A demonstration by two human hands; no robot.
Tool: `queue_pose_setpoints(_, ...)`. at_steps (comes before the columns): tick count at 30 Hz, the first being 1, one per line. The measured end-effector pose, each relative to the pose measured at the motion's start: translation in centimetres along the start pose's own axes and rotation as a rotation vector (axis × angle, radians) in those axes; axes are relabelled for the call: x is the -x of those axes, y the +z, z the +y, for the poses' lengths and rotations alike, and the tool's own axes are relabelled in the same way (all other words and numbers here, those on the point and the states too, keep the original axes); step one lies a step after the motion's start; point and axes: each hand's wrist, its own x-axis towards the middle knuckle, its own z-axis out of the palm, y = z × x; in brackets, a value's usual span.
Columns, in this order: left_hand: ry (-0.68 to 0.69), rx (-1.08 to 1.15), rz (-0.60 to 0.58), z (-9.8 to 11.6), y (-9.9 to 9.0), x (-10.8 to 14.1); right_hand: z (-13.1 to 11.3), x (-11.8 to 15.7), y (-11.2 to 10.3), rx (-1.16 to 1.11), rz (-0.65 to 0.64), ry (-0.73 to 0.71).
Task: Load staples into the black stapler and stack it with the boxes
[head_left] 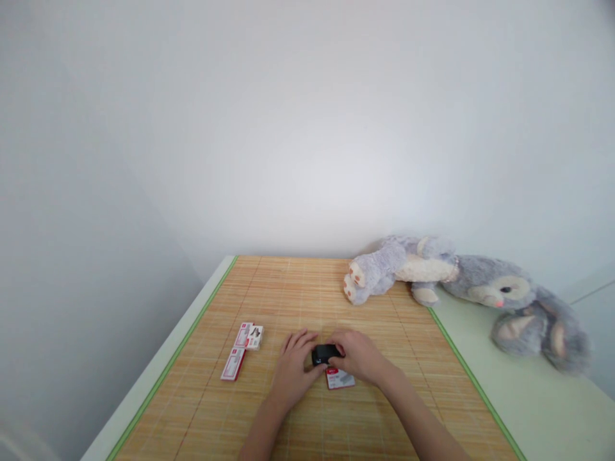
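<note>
A small glossy black stapler (325,353) is between my two hands, just above the mat in the middle. My right hand (354,353) closes on its right end, with thumb and fingers pinching it. On the other side, my left hand (296,366) has its fingers stretched out past the stapler's left end, and its thumb reaches the stapler's lower edge. Partly under the right hand and stapler lies a small red-and-white box (340,379). The stapler's right end is hidden by my fingers.
Left of my hands lie two flat red-and-white boxes (233,363) in a slanted line, touching a small white box (254,337) with a dark picture. A grey plush rabbit (494,282) lies across the bamboo mat's (307,294) far right corner and the pale tabletop (552,397).
</note>
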Motion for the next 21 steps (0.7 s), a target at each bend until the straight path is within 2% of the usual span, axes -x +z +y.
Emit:
queue_pose_setpoints(3, -0.065, 0.015, 0.145, 1.3, -0.2, 1.9, 0.4, 0.1, 0.1, -0.006, 0.026, 0.011)
queue_pose_setpoints(5, -0.061, 0.014, 0.144, 2.9, -0.1, 3.2, 0.8, 0.3, 0.2, -0.015, 0.048, 0.023)
queue_pose_setpoints(8, 0.101, 0.063, -0.081, 5.8, 0.3, 4.0, 1.5, 0.3, 0.4, -0.034, 0.087, 0.043)
queue_pose_setpoints(10, 0.205, 0.101, -0.22, 7.3, 0.5, 3.6, 2.0, 0.2, 0.6, -0.048, 0.119, 0.057)
queue_pose_setpoints(12, 0.254, 0.107, -0.31, 8.0, 0.6, 2.8, 2.5, 0.2, 0.7, -0.061, 0.152, 0.077)
queue_pose_setpoints(16, 0.177, 0.021, -0.378, 6.8, -0.1, 1.4, 3.8, 0.5, 0.8, -0.083, 0.224, 0.161)
queue_pose_setpoints(21, -0.001, -0.046, -0.3, 3.8, -1.2, 0.9, 5.1, 2.3, 1.8, -0.153, 0.283, 0.286)
